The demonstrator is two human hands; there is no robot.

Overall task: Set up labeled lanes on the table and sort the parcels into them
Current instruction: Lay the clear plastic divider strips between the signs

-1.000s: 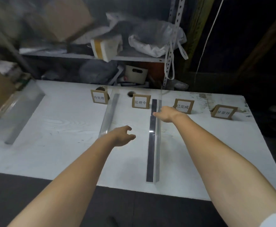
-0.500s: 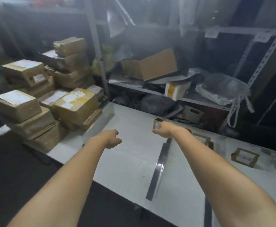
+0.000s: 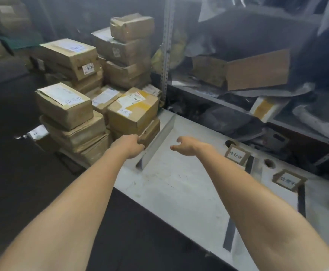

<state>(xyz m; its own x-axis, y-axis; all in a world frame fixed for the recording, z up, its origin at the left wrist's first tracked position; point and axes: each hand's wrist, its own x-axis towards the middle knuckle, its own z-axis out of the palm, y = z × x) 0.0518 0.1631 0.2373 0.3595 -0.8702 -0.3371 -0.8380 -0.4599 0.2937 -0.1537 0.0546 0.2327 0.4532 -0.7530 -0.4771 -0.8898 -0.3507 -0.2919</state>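
You're starting to sort: your left hand (image 3: pixel 128 146) curls at a near parcel (image 3: pixel 152 131), grip unclear; your right hand (image 3: pixel 189 146) hangs open. Grasp it two-handed.

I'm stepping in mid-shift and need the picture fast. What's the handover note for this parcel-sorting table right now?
Left hand: curled by the tilted clear divider at the table's end; grip unclear.
Right hand: open, above the table.
Done: label cards and two lane dividers stand on the table.
Left: probably place that divider; parcels all stacked unsorted beside the table.
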